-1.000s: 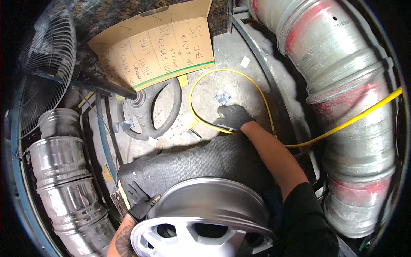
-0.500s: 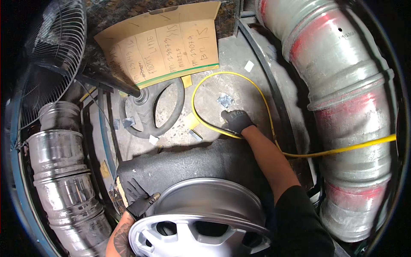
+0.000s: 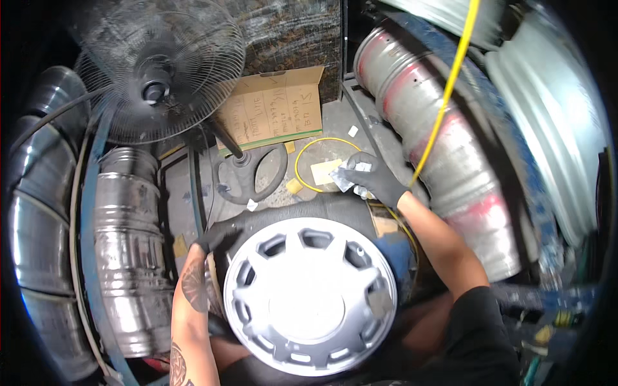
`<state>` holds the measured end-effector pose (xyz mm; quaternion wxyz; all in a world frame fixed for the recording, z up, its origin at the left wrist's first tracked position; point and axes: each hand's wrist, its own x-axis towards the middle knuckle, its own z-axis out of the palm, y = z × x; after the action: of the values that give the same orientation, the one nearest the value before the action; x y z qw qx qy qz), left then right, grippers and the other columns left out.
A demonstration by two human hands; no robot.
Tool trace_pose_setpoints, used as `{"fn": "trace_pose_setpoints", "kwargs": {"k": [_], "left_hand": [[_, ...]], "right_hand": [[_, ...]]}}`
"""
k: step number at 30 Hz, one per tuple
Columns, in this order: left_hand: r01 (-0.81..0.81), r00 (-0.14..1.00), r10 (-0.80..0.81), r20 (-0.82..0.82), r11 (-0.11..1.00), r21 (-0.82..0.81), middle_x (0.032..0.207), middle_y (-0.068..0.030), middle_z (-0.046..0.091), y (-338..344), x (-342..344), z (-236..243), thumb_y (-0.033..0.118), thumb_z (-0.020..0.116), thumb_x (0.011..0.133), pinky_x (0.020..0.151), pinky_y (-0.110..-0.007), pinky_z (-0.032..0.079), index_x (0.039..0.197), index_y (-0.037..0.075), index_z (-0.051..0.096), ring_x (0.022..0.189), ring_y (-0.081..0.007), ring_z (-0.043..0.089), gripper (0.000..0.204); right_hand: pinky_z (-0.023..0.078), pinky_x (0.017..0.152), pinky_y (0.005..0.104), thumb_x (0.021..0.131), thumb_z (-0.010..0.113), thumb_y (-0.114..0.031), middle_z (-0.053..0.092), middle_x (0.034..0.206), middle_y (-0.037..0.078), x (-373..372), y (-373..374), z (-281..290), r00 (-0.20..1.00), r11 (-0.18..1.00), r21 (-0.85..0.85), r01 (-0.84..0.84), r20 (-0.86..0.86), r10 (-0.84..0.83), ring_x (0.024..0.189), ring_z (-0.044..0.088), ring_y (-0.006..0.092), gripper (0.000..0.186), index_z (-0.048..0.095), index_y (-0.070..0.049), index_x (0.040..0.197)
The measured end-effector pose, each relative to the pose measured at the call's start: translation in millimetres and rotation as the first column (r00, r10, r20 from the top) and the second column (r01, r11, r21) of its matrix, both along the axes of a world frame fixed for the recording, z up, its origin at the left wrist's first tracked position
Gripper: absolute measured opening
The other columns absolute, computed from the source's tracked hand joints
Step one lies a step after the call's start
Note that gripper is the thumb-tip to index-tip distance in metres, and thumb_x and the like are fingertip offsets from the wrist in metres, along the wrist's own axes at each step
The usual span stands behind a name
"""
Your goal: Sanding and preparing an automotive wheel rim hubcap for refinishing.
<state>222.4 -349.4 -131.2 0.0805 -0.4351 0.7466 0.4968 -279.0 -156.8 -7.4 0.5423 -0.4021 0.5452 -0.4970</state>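
Observation:
A silver alloy wheel [image 3: 309,309] lies in front of me, its spoked face turned up and glaring white. A small grey square scrap [image 3: 380,303] rests on its right side. My right hand [image 3: 376,179], in a dark glove, is beyond the wheel, its fingers closed on a crumpled whitish-grey sheet [image 3: 344,181]. My left hand [image 3: 217,238], in a black glove, is at the wheel's upper left edge, over the black ribbed mat [image 3: 290,209]. Its fingers are blurred against the mat, so their grip does not show.
A black standing fan [image 3: 154,90] is at the far left, near a cardboard sheet [image 3: 277,109] with handwriting. Stacked rims [image 3: 129,257] line the left; red-marked rims [image 3: 444,154] line the right. A yellow hose [image 3: 444,96] crosses the right side and loops on the floor.
My right hand has picked up the crumpled sheet. The wheel now shows its face more squarely. The view has shifted, bringing more of the fan and the right-hand rims into sight.

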Motion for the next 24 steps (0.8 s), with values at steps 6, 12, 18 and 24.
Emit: {"fn": "trace_pose_setpoints", "kwargs": {"k": [6, 12, 18, 24], "left_hand": [[-0.166, 0.73, 0.235, -0.642, 0.972, 0.166, 0.124, -0.0153, 0.064, 170, -130, 236, 0.031, 0.057, 0.105, 0.095, -0.031, 0.053, 0.154, 0.005, 0.04, 0.111, -0.0193, 0.066, 0.058], [-0.085, 0.685, 0.291, -0.667, 0.942, 0.324, 0.117, -0.0104, 0.063, 323, -131, 257, 0.023, 0.075, 0.096, 0.085, -0.027, 0.052, 0.154, 0.003, 0.038, 0.097, -0.0126, 0.062, 0.072], [0.032, 0.655, 0.397, -0.643, 0.836, 0.548, 0.119, -0.0032, 0.064, 362, -97, 211, 0.031, 0.071, 0.098, 0.096, -0.026, 0.05, 0.151, 0.001, 0.041, 0.107, -0.0104, 0.061, 0.067], [-0.125, 0.733, 0.255, -0.631, 0.962, 0.244, 0.121, -0.0069, 0.066, 362, -72, 159, -0.016, 0.059, 0.087, 0.1, -0.03, 0.053, 0.131, -0.002, 0.06, 0.111, -0.0161, 0.066, 0.046]], "right_hand": [[0.05, 0.09, 0.0261, 0.095, 0.076, -0.02, 0.066, 0.104, 0.001, 90, 126, 110, 0.998, 0.989, -0.142, -0.029, 0.057, 0.038, 0.1, 0.061, 0.0089, 0.024, 0.066, -0.004, 0.111], [0.05, 0.092, 0.0269, 0.096, 0.073, -0.017, 0.066, 0.107, 0.003, 166, 213, 116, 0.979, 0.925, -0.366, -0.099, -0.203, 0.025, 0.1, 0.061, 0.0099, 0.024, 0.066, -0.002, 0.114], [0.051, 0.091, 0.0261, 0.096, 0.073, -0.014, 0.068, 0.11, 0.002, 192, 245, 95, 0.99, 0.962, -0.232, -0.141, -0.042, 0.135, 0.103, 0.061, 0.0094, 0.027, 0.067, -0.003, 0.12], [0.049, 0.072, 0.0179, 0.1, 0.07, -0.027, 0.069, 0.102, 0.001, 198, 245, 41, 0.981, 0.989, -0.148, -0.001, 0.191, 0.029, 0.086, 0.058, 0.0028, 0.054, 0.051, -0.008, 0.147]]}}
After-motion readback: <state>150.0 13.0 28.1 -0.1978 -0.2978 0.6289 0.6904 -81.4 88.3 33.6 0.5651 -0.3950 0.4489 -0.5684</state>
